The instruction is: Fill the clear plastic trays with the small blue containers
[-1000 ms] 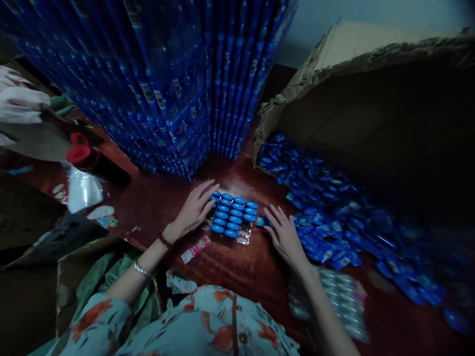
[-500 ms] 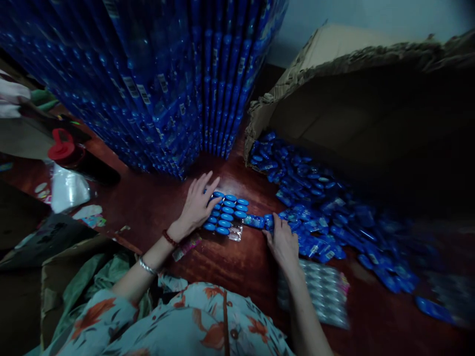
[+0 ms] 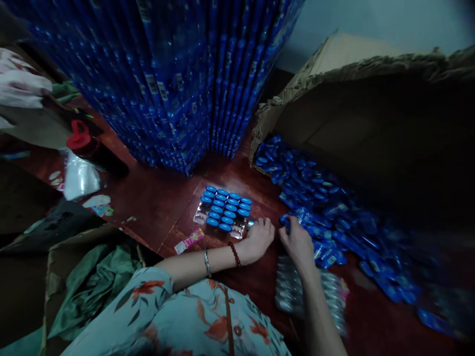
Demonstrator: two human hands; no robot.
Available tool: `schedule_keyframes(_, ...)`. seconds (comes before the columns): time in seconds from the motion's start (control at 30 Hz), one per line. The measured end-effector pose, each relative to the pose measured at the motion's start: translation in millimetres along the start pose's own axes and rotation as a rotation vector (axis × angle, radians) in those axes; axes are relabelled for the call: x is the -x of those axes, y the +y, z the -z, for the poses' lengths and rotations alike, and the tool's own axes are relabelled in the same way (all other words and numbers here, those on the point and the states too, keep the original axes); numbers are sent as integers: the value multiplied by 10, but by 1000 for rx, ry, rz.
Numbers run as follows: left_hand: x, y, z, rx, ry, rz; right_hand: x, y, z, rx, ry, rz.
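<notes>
Reddish-brown bench (image 3: pixel 150 205) runs under everything, with a tall wall of blue packs (image 3: pixel 166 94) at the back and an open cardboard box (image 3: pixel 356 94) on the right, a pile of blue packets (image 3: pixel 322 198) spilling from its mouth. Near the middle of the bench sit the glossy blue capsule-shaped pieces (image 3: pixel 224 208), set in slanting rows, with clear plastic showing at both sides of them. A pink card (image 3: pixel 189 241) lies just to their left, nearer the person. The left hand (image 3: pixel 260 240) reaches across beside their right edge, fingers curled by a pale blue item (image 3: pixel 251 224); I cannot tell whether its grip is clenched on that. The right hand (image 3: pixel 298 242), at the near edge of the pile, has its grip pinched on a blue packet (image 3: pixel 285 221). Ridged clear trays (image 3: pixel 288 287) lie beneath the right forearm, and a red-lidded bottle (image 3: pixel 98 154) leans far left
</notes>
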State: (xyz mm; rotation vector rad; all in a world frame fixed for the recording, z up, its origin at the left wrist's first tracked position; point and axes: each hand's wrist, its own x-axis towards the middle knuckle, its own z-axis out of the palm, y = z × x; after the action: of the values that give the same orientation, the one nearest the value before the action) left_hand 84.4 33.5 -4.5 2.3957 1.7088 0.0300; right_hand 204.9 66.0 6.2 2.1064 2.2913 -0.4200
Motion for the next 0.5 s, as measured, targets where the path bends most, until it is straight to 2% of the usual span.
schedule_keyframes(0.1,315,-81,215,102,-47,-151,105,176,-25,-385,144,-122)
schedule_keyframes(0.17,599,-205,398,217,-81,-231,200,170,-46,-664,136,-148)
schedule_keyframes(0.2,744,-292,483,285,-93,-271,246,119,-62,-779,121,-122)
schedule_keyframes(0.27,1013,-501,618,403,-101,-301,313,-60,-107,-887,117,21)
schedule_keyframes(0.37,1341,-839,724,509,42,-217,340,-386,-213,-790,168,274)
schedule_keyframes(0.5,1601,-1253,718,607,428,49,291,-603,-360,-530,156,461)
